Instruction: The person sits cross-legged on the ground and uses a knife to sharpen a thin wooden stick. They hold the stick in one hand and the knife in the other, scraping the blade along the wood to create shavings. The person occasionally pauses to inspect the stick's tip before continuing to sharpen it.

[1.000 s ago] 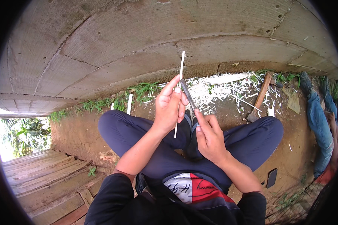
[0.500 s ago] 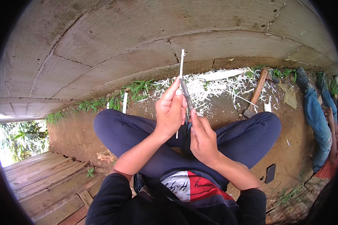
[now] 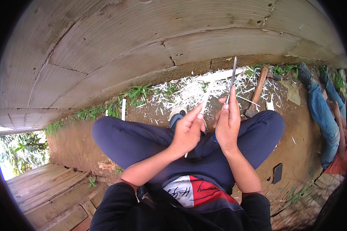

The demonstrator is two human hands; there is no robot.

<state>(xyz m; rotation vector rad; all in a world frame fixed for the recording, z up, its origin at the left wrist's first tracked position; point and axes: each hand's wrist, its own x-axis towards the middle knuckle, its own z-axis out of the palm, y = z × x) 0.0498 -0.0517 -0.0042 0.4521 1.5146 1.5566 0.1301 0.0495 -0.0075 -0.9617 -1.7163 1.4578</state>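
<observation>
My left hand (image 3: 189, 133) is closed round a thin white stick (image 3: 186, 155), which slants up and away between my fingers; its far end blends into the pale shavings behind. In my right hand (image 3: 228, 125) is a knife, its narrow blade (image 3: 233, 73) pointing away from me and its blue handle mostly hidden by my palm. The blade stands apart from the stick, to its right. Both hands hover above my crossed legs. Beyond them, a heap of white shavings (image 3: 187, 94) covers the ground.
A wall (image 3: 135, 50) rises behind the shavings. On the right lie a wooden-handled tool (image 3: 261, 85) with a metal head and a black phone (image 3: 277, 173). Another person's legs (image 3: 323, 123) reach in there. At left are a pale strip (image 3: 123, 109) and wooden planks (image 3: 46, 184).
My hands have drawn apart. The knife has swung off the stick to the right, its blade now pointing away, and the stick has tilted and come nearer to me.
</observation>
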